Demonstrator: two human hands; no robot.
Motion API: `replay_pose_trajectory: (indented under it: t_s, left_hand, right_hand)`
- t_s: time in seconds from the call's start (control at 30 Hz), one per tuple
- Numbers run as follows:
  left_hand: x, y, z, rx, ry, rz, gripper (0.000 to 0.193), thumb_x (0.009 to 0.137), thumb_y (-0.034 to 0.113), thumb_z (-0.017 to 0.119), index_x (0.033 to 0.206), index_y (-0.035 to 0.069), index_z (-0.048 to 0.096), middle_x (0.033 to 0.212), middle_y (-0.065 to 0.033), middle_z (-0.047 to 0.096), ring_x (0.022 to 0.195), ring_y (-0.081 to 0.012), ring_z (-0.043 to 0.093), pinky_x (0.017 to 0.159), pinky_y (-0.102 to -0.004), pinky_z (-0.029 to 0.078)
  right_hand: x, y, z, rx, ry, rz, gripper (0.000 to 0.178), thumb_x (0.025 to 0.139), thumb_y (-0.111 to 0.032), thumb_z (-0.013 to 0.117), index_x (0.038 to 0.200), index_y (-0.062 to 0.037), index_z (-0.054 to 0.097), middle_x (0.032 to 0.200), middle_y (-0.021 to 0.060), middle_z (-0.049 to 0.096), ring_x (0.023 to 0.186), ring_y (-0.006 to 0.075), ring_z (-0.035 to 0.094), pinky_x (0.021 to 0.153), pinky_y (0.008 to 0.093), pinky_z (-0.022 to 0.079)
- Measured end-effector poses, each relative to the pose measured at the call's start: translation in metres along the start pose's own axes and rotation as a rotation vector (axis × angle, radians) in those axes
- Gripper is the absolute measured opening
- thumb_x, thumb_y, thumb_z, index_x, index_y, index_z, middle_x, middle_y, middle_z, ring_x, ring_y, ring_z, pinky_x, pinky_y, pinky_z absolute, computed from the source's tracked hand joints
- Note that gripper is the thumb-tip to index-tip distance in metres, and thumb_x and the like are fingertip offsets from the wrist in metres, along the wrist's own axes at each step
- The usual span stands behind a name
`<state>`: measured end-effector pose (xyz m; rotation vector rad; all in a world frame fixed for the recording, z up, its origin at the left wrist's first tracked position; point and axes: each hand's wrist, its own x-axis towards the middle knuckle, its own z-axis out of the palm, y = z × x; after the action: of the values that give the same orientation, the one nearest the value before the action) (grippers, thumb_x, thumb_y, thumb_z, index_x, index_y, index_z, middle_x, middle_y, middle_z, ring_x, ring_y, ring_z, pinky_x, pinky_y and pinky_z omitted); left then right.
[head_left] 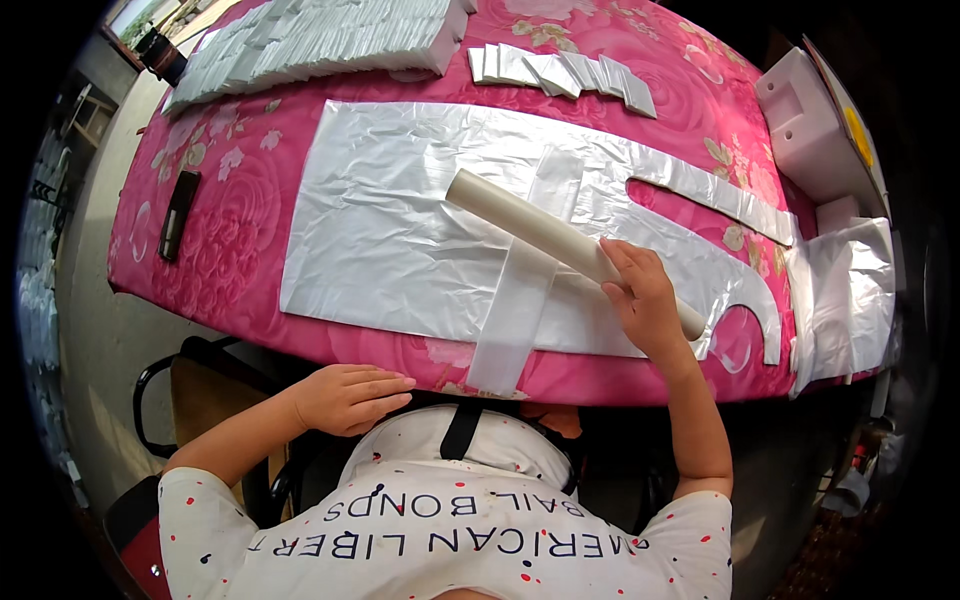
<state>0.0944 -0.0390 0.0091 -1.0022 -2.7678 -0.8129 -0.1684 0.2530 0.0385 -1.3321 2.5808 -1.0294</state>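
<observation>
White plastic carrier bags (390, 220) lie flat on the table, their handle ends pointing right. A narrow white plastic strip (512, 325) runs across them and reaches the table's near edge. Lying diagonally over the strip and bags is a pale roller-like tube (530, 222). My right hand (642, 290) grips this tube toward its near right end, fingers over the top and thumb on the near side. My left hand (362, 398) is held palm down near the table's front edge, fingers stretched out, with nothing in it.
A pink floral cloth (235, 260) covers the table. Folded white packets are stacked (330, 40) at the far left, and a short row of packets (560, 72) lies beside them. A black object (180, 215) lies at left. More white bags (845, 295) and a foam box (815, 115) are at right.
</observation>
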Motion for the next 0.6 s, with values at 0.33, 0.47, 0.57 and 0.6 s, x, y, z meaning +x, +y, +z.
replay_pose_trajectory:
  t_s: [0.33,0.47,0.57,0.6]
  left_hand:
    - [0.127,-0.003,0.047,0.034,-0.259,-0.086,0.076,0.076,0.035,0.061,0.137,0.001,0.030,0.145,-0.0155,0.026,0.136,-0.0262,0.022,0.110,-0.0407,0.018]
    - [0.131,0.007,0.059,0.153,-0.246,-0.120,0.075,0.075,0.028,0.059,0.137,-0.001,0.029,0.145,-0.0168,0.024,0.136,-0.0276,0.021,0.109,-0.0403,0.019]
    - [0.130,0.010,0.065,0.294,-0.244,-0.116,0.065,0.079,0.021,0.051,0.137,-0.001,0.030,0.145,-0.0173,0.025,0.135,-0.0279,0.023,0.109,-0.0403,0.020]
    - [0.128,0.009,0.067,0.311,-0.232,-0.112,0.066,0.078,0.021,0.053,0.136,0.000,0.031,0.145,-0.0168,0.026,0.135,-0.0275,0.024,0.109,-0.0404,0.020]
  right_hand:
    - [0.003,-0.006,0.018,-0.070,-0.133,-0.249,0.050,0.070,-0.001,0.064,0.119,-0.0070,0.055,0.115,0.0078,0.057,0.100,0.0275,0.052,0.088,0.0361,0.044]
    - [0.027,0.014,0.021,-0.154,-0.045,-0.343,0.047,0.071,0.000,0.062,0.117,-0.0086,0.057,0.118,0.0049,0.057,0.103,0.0262,0.052,0.089,0.0352,0.044]
    - [0.058,0.030,0.031,-0.205,0.036,-0.360,0.047,0.072,0.001,0.062,0.117,-0.0097,0.057,0.118,0.0034,0.058,0.104,0.0252,0.052,0.089,0.0349,0.044]
    - [0.069,0.036,0.034,-0.207,0.067,-0.364,0.045,0.073,0.001,0.058,0.116,-0.0094,0.058,0.117,0.0031,0.058,0.104,0.0252,0.052,0.090,0.0349,0.043]
